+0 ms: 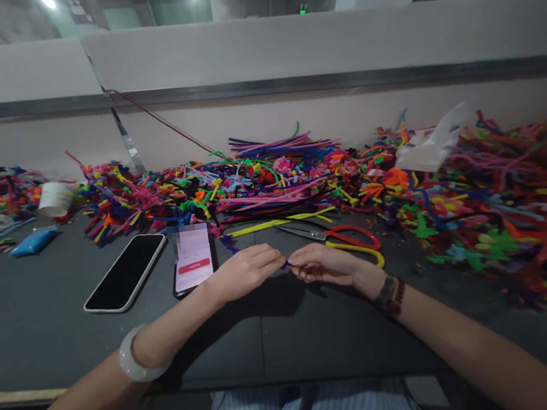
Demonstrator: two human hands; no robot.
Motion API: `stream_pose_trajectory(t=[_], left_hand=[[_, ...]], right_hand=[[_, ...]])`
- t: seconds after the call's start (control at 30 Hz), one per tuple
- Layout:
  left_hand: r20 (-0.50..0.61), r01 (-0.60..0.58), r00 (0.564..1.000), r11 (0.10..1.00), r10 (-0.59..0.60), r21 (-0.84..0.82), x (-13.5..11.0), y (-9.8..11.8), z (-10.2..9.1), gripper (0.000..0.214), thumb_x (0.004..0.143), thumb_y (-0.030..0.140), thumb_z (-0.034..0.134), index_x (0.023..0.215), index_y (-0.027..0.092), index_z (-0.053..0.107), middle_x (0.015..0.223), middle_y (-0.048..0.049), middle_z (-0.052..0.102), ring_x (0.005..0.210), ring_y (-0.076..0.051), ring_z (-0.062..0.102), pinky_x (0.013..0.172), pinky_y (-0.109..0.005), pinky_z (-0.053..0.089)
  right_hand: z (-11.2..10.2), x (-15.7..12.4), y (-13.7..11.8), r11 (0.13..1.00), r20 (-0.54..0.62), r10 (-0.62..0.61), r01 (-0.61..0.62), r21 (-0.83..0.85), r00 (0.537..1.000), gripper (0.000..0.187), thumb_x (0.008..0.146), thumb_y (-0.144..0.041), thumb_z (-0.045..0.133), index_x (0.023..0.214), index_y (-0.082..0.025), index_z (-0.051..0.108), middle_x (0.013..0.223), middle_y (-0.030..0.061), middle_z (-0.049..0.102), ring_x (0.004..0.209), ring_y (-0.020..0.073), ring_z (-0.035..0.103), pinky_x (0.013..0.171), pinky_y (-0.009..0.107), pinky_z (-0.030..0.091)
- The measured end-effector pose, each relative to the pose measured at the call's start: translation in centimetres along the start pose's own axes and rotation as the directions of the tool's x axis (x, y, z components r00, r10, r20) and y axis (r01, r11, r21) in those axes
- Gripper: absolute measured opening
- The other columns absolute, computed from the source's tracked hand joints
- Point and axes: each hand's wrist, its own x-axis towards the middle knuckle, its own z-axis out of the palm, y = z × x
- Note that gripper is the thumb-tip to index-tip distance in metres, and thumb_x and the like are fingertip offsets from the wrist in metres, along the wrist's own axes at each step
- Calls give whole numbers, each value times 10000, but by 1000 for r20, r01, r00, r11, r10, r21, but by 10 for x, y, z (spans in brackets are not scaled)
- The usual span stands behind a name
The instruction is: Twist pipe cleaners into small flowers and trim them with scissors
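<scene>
A dark purple pipe cleaner [286,264] shows in the small gap between my two hands, above the dark table. My left hand [249,272] is closed on it, fingers pointing right. From the other side my right hand [324,264] pinches it between thumb and fingers. Most of the piece is hidden by the fingers. Another purple-blue fuzzy bit [229,243] lies just behind my left hand. Scissors [341,236] with one red and one yellow handle rest behind my right hand, and yellow pipe cleaners [280,221] lie beyond them.
Left of my hands lie a phone with a lit screen [193,262] and a dark-screened phone [126,273]. Heaps of colourful pipe cleaners [260,180] line the table's back edge. Among them are a white cup [54,199], a blue packet [34,241] and a clear plastic bag [430,147].
</scene>
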Motion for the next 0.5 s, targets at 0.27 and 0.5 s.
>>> stream_pose_trajectory(t=[0.27,0.5], left_hand=[[240,526,850,726,-469,-442,5,3,5,277,824,239,406,692,105,609,590,-23,586,553,-104,523,505,-186,386],[30,358,929,876,-369,-322,2,1,7,248,840,182,378,839,121,618,824,-71,611,761,-124,551,696,-221,429]], right_hand=[[16,-9,4,265,142,-646,395,-879,750,138,788,-186,460,751,-158,590,764,72,581,755,175,507,733,320,391],[8,1,4,886,-110,-285,217,-410,952,210,763,-329,531,711,-134,588,614,9,555,514,88,487,523,220,409]])
